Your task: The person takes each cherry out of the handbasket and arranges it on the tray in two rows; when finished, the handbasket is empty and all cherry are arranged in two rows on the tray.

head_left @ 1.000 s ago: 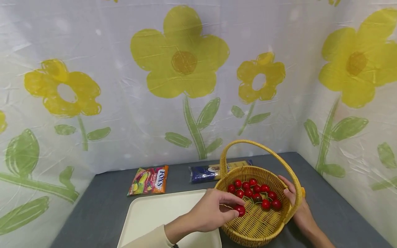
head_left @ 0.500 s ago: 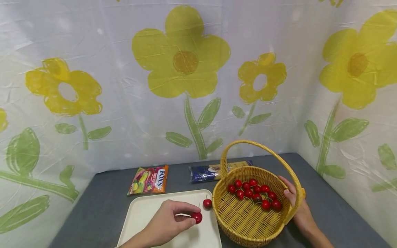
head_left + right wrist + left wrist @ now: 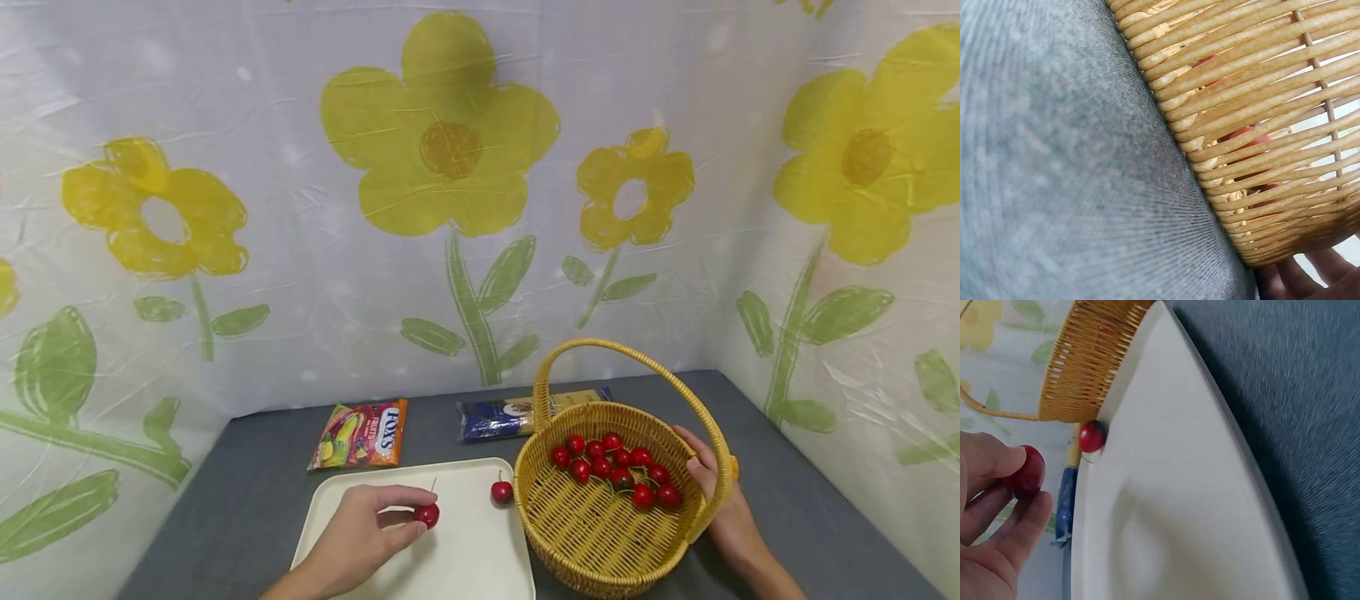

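Observation:
My left hand [image 3: 358, 532] pinches a red cherry [image 3: 427, 515] between thumb and fingers, over the left part of the cream tray [image 3: 476, 554]. Its thin stem points up in the head view. In the left wrist view, the held cherry [image 3: 1027, 474] shows close up, above the tray's level. A second cherry [image 3: 502, 492] lies on the tray near its back right corner. Right of the tray stands a yellow wicker basket [image 3: 577, 546], with several cherries [image 3: 601, 467] gathered toward its back. My right hand [image 3: 726, 510] holds the basket's right side near the handle's base.
Behind the tray lies a colourful candy bag [image 3: 360, 436]. A blue and yellow packet [image 3: 495, 418] lies behind the basket, partly hidden by its tall arched handle [image 3: 637, 354]. A flower-printed cloth [image 3: 300, 333] surrounds the dark grey table [image 3: 217, 517].
My left hand has carried the pinched cherry leftward from over the basket to over the tray, uncovering the cherry lying there. My right hand and the basket have stayed put.

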Available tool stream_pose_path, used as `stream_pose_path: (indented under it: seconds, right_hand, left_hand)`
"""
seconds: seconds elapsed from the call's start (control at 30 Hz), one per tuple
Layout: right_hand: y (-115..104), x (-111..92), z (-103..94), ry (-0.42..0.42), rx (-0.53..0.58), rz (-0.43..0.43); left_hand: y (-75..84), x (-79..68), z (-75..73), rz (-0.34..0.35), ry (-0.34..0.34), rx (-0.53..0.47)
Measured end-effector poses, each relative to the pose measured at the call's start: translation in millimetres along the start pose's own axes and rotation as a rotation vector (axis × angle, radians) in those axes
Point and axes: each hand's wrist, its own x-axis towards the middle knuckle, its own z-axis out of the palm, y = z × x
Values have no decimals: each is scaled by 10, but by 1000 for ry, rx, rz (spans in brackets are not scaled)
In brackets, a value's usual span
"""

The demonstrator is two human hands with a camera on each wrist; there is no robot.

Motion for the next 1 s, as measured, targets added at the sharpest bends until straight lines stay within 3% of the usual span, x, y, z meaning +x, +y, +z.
stream_pose_path:
  seconds: [0.33,0.63,0.9,1.0]
  right_hand:
    - [-3,-3,13,7,-15,6]
    - [5,20,12,20,-45,2]
    - [-5,11,-2,19,-61,20]
    - [-7,6,-9,18,-59,28]
  left_hand:
    - [-120,374,226,134,-16,75]
    - [-93,667,356,150,-47,83]
    - [-128,799,481,201,-59,281]
    - [-132,829,512,217,-49,303]
